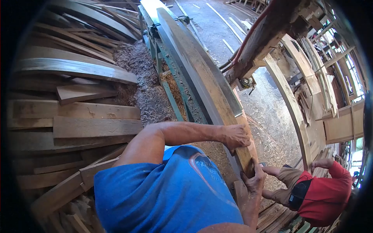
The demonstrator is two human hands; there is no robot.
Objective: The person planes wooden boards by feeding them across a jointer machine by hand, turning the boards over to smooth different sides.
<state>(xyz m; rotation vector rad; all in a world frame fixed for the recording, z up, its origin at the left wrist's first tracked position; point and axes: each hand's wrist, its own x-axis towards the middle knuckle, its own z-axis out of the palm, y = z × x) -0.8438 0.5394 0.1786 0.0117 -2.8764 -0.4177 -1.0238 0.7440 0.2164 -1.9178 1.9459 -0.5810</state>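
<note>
A long wooden plank [208, 83] runs along the metal bed of a green-framed machine [168, 89], its near end by my body. My left hand [236, 137] is closed over the plank's edge, knuckles up, a little short of that end. Lower down, my right hand [254, 178] grips the end itself, with the fingers partly hidden. Beside the plank's far side lies a straight metal strip [229, 99] that stops just beyond my left hand.
Stacked boards [97, 126] fill the left side, with shavings [145, 81] on the floor between them and the machine. A thick post [258, 37] rises at upper right, beside a long curved board [289, 105]. At lower right a person in a red shirt [324, 196] bends over.
</note>
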